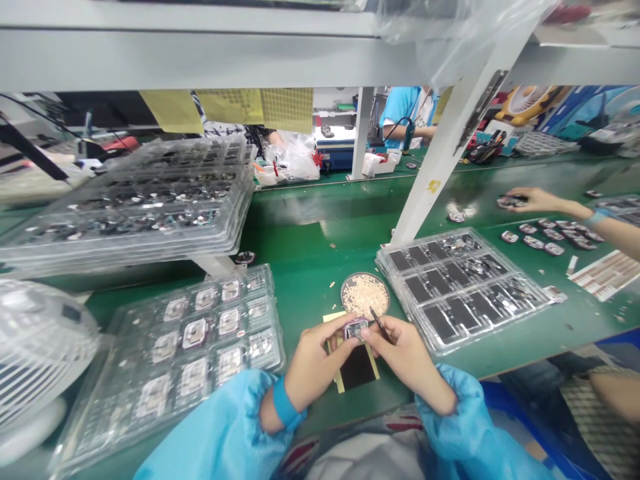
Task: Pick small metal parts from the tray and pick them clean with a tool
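Observation:
Between thumb and fingers, my left hand (pixel 320 357) grips a small rounded-square device housing (pixel 356 328), with its open inner side facing me. My right hand (pixel 403 353) holds dark tweezers (pixel 380 325), and its thumb rests against the housing's right edge. Under both hands lies a black pad (pixel 358 368) with yellow tape along its edges. Just beyond them stands a round dish (pixel 365 293) full of small pale pieces. Any tiny part at the tweezer tips is too small to make out.
A clear tray (pixel 125 393) of similar housings lies left, beside a white fan (pixel 40 353). Another tray (pixel 450 337) holds dark screen-like parts on the right. Stacked trays (pixel 150 247) sit on a raised shelf. A co-worker's hand (pixel 533 200) holds a housing at far right, near a slanted post (pixel 425 173).

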Tool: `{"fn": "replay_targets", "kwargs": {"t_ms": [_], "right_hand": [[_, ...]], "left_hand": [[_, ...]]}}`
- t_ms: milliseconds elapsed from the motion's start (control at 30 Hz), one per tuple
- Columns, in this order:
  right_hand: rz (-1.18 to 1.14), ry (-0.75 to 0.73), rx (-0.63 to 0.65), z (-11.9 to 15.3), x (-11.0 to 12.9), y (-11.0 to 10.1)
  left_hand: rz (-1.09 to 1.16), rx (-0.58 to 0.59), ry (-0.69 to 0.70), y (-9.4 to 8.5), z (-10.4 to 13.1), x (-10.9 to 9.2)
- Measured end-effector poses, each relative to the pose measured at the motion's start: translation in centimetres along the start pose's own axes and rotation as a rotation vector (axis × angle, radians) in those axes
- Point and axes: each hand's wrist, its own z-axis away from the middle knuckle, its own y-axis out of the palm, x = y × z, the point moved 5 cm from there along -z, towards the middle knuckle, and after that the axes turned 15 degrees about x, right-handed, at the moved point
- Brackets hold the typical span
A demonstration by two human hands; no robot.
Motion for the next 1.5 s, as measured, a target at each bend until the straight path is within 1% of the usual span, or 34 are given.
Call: {"fn": "replay_targets", "kwargs": {"t_ms": [100,167,233,300,367,433,500,633,767,867,1000,1133,1233,1300,1400,1500], "right_hand": [[-0.004,-0.004,0.002,0.0,-0.1,0.1],[0.000,-0.016,-0.010,0.0,-0.1,0.1],[0.004,-0.060,-0.048,0.0,0.0,0.0],[-0.019,-0.110,-0.071,-0.1,0.1,0.0],[-0.073,-0.133,-0.055,-0.3,0.1,0.3],[-0.132,-0.135,-0.032,-0.5,0.1,0.6],[-0.189,-0.138,-0.018,-0.6,0.1,0.7],[-0.241,-0.138,-0.021,-0.7,0.1,0.8],[-0.212,-0.123,-0.070,-0.6,0.1,0.8],[-0.256,-0.113,-0.086,-0.7,0.1,1.1],[-0.321,-0.110,-0.062,-1.0,-0.1,1.4],[-0.342,-0.128,-0.034,-1.2,-0.1,1.6],[-0.308,-0.130,0.005,-1.4,0.1,1.8],[-0.237,-0.124,-0.014,-1.4,0.2,1.8],[-0.093,-0.116,-0.065,-1.4,0.6,1.5],[-0.046,-0.107,-0.066,-1.5,0.7,1.6]], "left_hand": [[-0.039,-0.018,0.036,-0.1,0.2,-0.3],[-0.003,-0.027,0.043,-0.2,0.3,-0.4],[0.141,-0.010,0.010,-0.1,0.1,-0.1],[0.366,0.039,-0.028,0.3,-0.1,0.4],[0.559,0.091,-0.041,0.7,-0.4,0.6],[0.645,0.112,-0.038,0.7,-0.7,0.7],[0.666,0.114,-0.033,0.6,-0.8,0.8],[0.658,0.109,-0.020,0.6,-0.7,0.8],[0.659,0.110,-0.018,0.6,-0.5,0.7],[0.630,0.098,-0.025,0.4,-0.5,0.7],[0.556,0.072,-0.030,-0.1,-0.6,0.9],[0.582,0.084,0.012,-0.1,-0.5,0.3],[0.588,0.098,0.051,0.2,-0.5,-0.1],[0.531,0.091,0.060,0.3,-0.5,0.0],[0.337,0.045,0.082,0.1,-0.5,0.6],[0.216,0.015,0.075,0.0,-0.5,1.0]]}}
